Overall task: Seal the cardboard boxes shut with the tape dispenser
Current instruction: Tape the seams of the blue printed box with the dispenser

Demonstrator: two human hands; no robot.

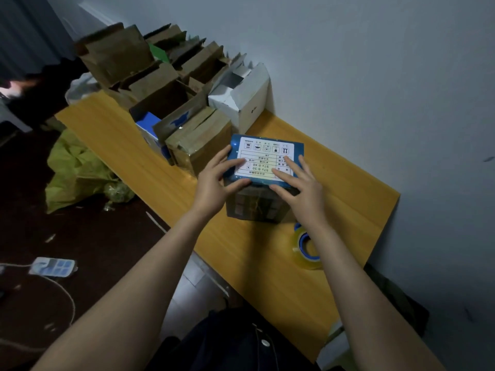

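Observation:
A small cardboard box [265, 156] with a blue top and a white printed label stands on the yellow table [348, 194]. My left hand [217, 180] grips its left near corner, thumb on the front, fingers on the lid. My right hand [300, 183] lies flat on the lid's right side with fingers spread. A roll of clear tape on a blue core [308, 247] lies on the table just behind my right wrist, partly hidden by my forearm.
Several open brown cardboard boxes [160, 84] crowd the table's far end, with a taped brown box [201, 140] and a white box [246, 95] nearest. The wall runs along the right. On the floor at left lie a yellow-green bag [77, 170] and a power strip [52, 266].

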